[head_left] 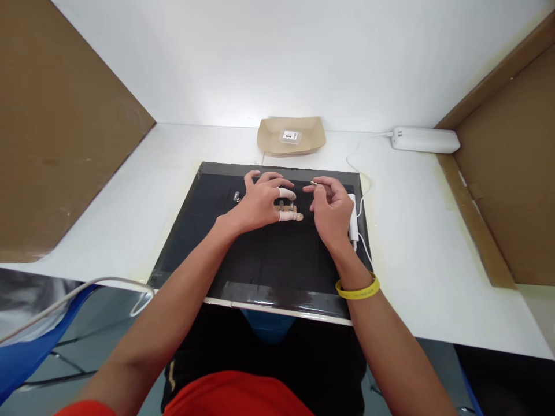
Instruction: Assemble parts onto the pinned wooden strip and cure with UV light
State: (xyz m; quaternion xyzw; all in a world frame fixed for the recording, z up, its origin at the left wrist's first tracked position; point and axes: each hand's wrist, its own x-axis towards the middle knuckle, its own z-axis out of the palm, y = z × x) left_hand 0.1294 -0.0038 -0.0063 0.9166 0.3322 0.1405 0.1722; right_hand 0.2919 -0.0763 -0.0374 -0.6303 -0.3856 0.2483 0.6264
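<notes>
My left hand (pixel 260 199) is over the black mat (pixel 260 260), with white coverings on its thumb and index finger. These two fingers are closed about a small brown board (pixel 285 209) that carries small clear bulb-like parts (pixel 281 205). Part of the board is hidden by the fingers. To the right, my right hand (pixel 333 208) pinches a small, thin, pale piece (pixel 314 183), too small to name. Another clear bulb-like part (pixel 236 196) lies on the mat just left of my left hand.
Behind the mat stands a brown paper tray (pixel 269 136) holding a small clear box (pixel 290 136) with a label. A white power bank-like block (pixel 425 140) with a cable lies at the back right. A white bar (pixel 353 219) lies beside my right wrist. Brown panels flank the table.
</notes>
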